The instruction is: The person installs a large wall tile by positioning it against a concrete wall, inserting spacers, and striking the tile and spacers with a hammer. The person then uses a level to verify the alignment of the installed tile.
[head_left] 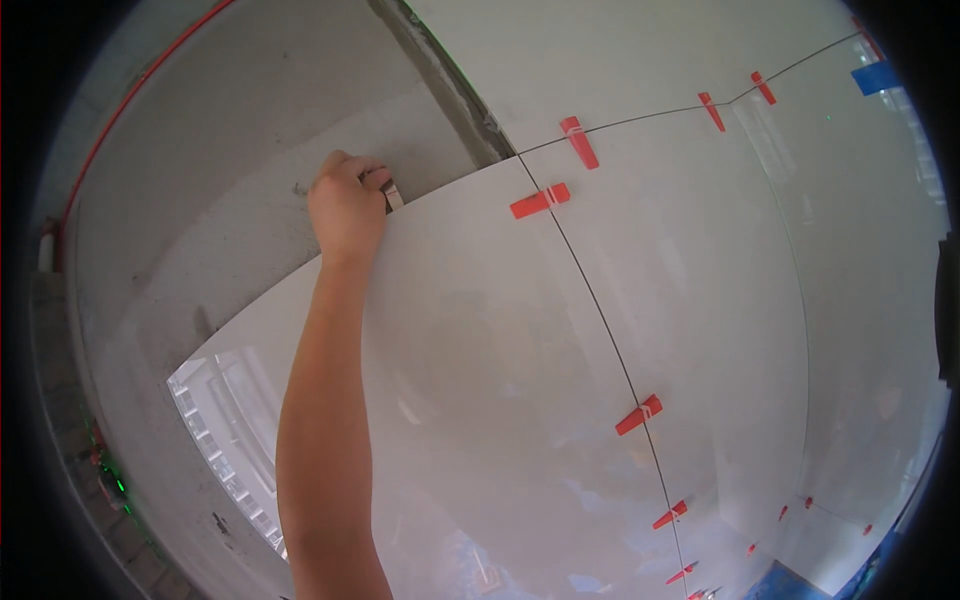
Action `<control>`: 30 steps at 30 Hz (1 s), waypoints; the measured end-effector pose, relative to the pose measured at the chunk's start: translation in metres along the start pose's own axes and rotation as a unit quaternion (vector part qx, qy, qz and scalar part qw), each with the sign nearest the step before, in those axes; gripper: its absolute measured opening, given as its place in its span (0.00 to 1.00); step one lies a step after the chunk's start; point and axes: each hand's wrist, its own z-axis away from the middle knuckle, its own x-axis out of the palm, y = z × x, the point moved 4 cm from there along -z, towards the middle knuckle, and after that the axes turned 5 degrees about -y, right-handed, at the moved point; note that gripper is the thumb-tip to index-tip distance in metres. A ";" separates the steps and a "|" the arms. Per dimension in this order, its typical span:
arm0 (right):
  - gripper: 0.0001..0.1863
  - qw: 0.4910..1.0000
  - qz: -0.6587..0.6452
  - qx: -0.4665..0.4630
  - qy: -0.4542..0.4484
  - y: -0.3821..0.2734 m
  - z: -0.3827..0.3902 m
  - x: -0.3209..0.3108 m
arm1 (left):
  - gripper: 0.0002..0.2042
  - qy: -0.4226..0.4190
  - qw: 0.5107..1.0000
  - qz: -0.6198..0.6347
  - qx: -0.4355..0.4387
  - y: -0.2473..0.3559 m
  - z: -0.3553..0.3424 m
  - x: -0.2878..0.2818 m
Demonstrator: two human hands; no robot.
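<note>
My left hand [347, 200] reaches up to the top edge of a large glossy pale wall tile [470, 330]. Its fingers are curled closed around a small, flat, shiny piece [394, 197] standing at that edge. Most of the piece is hidden by the fingers, so its kind cannot be made out. To the right of the hand, a red tile-levelling wedge [540, 201] sits across the joint near the tile's upper right corner. My right hand is out of the picture.
Bare grey wall [260, 130] lies above and left of the tile. A dark mortar strip [450, 90] borders the upper tile [640, 50]. More red wedges [640, 415] line the joints. A red hose or cable [140, 85] curves along the left, above a green-lit device [112, 482].
</note>
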 end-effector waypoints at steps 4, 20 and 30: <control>0.14 0.939 0.268 -0.216 -0.011 -0.153 0.145 0.245 | 0.05 -0.044 0.994 0.025 -0.092 -0.023 0.004 -0.011; 0.09 0.687 0.327 -0.451 -0.467 -0.231 0.284 0.552 | 0.02 -0.073 0.997 0.010 0.025 -0.022 0.000 -0.014; 0.17 0.613 0.315 -0.505 -0.519 -0.277 0.391 0.712 | 0.03 -0.082 0.995 0.024 0.047 -0.035 0.004 -0.023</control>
